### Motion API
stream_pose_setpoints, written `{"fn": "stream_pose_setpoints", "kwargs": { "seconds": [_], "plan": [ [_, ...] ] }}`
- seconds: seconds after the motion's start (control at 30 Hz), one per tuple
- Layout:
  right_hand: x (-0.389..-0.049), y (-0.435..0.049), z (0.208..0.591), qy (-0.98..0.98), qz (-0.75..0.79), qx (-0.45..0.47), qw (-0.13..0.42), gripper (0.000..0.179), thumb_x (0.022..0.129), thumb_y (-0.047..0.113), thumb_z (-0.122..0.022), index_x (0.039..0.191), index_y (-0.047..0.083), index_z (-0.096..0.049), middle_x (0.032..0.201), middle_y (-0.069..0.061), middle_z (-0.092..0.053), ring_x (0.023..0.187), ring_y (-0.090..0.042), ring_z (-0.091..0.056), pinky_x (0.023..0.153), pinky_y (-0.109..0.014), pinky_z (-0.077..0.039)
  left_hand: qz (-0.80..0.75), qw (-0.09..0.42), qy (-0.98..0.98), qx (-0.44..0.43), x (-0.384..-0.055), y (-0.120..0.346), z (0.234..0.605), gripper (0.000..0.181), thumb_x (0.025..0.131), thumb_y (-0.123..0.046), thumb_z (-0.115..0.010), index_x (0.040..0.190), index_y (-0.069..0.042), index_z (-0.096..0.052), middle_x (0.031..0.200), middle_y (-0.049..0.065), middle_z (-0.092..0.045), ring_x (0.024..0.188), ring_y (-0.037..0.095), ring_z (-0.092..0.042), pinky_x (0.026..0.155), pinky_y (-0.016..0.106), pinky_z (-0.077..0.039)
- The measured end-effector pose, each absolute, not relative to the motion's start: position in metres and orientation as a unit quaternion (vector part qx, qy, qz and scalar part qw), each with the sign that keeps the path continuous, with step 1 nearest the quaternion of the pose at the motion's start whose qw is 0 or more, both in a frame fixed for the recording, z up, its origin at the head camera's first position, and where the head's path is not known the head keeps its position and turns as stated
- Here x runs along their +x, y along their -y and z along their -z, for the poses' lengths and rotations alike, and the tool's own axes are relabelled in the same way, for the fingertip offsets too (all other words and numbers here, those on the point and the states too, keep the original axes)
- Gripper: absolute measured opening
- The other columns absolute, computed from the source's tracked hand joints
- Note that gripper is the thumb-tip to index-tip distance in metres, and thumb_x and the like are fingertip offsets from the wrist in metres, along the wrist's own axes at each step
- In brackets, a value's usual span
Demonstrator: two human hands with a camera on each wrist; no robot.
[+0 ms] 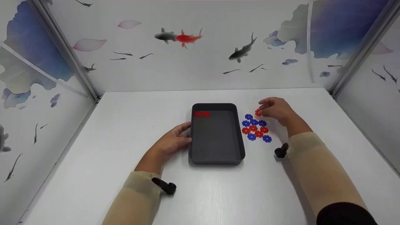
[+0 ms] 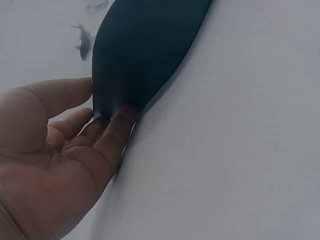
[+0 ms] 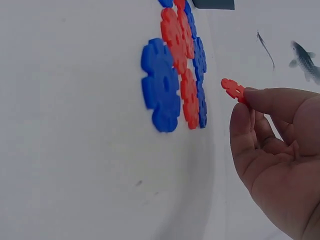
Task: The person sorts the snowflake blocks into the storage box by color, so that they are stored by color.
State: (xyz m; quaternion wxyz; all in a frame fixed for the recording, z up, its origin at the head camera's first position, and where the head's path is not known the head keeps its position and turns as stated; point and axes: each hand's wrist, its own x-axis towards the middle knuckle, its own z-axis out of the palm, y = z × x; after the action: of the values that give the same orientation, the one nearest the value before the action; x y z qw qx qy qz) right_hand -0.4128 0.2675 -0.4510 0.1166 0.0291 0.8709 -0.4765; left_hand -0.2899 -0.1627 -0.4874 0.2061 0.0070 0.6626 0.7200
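In the head view my left hand [image 1: 172, 140] is at the left side of a dark grey rectangular tray [image 1: 242, 147], fingertips and thumb against its outer wall. The left wrist view shows these fingers [image 2: 117, 135] touching the tray's dark side [image 2: 140, 55]. Between thumb and fingers, my right hand [image 1: 276, 111] pinches a red flower-shaped plastic disc [image 3: 232, 89], held above the table right of the tray. Below this hand lie loose blue discs [image 1: 267, 138] and red discs [image 1: 246, 130], several of each. Some red discs [image 1: 202, 114] lie inside the tray, in its far left corner.
A white table [image 1: 125, 125] carries everything. Its back and sides are bounded by white panels [image 1: 206, 72] printed with fish and leaves, joined by metal posts [image 1: 62, 47]. Black wrist straps [image 1: 165, 186] stick out from the sleeves.
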Motion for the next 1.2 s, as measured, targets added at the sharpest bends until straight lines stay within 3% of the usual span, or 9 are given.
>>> {"fn": "stream_pose_setpoints", "kwargs": {
  "seconds": [0.27,0.57,0.9,1.2],
  "plan": [
    [-0.393,-0.245,0.431,-0.850,0.521,-0.004,0.075,0.044,0.100,0.014,-0.075,0.143,0.016,-0.061,0.137,-0.011,-0.064,0.124,-0.026,-0.068,0.109,-0.035,-0.058,-0.722,0.201,-0.662,0.014,-0.289,0.162,0.488,0.076,0.098,0.007,-0.064,0.166,-0.016,-0.039,0.177,0.001,-0.031,0.157,0.025,-0.045,0.125,0.044,-0.043],
    [-0.380,-0.207,0.417,-0.822,0.562,-0.046,0.076,0.034,0.100,0.012,-0.075,0.132,0.017,-0.067,0.127,-0.007,-0.068,0.114,-0.021,-0.071,0.106,-0.033,-0.060,-0.718,0.202,-0.666,0.012,-0.289,0.162,0.487,0.075,0.099,0.005,-0.065,0.166,-0.017,-0.041,0.176,0.000,-0.033,0.156,0.024,-0.046,0.125,0.045,-0.044],
    [-0.393,-0.160,0.410,-0.799,0.592,-0.060,0.085,0.028,0.100,0.006,-0.072,0.127,0.015,-0.070,0.125,-0.010,-0.068,0.116,-0.024,-0.070,0.105,-0.034,-0.061,-0.721,0.199,-0.663,0.009,-0.288,0.161,0.488,0.075,0.098,0.007,-0.065,0.166,-0.016,-0.041,0.175,0.000,-0.034,0.156,0.025,-0.046,0.126,0.045,-0.042],
    [-0.409,-0.125,0.420,-0.790,0.603,-0.050,0.101,0.028,0.099,0.007,-0.074,0.127,0.012,-0.071,0.121,-0.009,-0.071,0.103,-0.021,-0.071,0.097,-0.032,-0.063,-0.711,0.194,-0.676,0.017,-0.289,0.162,0.488,0.075,0.098,0.005,-0.066,0.165,-0.016,-0.041,0.175,0.001,-0.034,0.158,0.026,-0.042,0.127,0.045,-0.041]
  ]
}}
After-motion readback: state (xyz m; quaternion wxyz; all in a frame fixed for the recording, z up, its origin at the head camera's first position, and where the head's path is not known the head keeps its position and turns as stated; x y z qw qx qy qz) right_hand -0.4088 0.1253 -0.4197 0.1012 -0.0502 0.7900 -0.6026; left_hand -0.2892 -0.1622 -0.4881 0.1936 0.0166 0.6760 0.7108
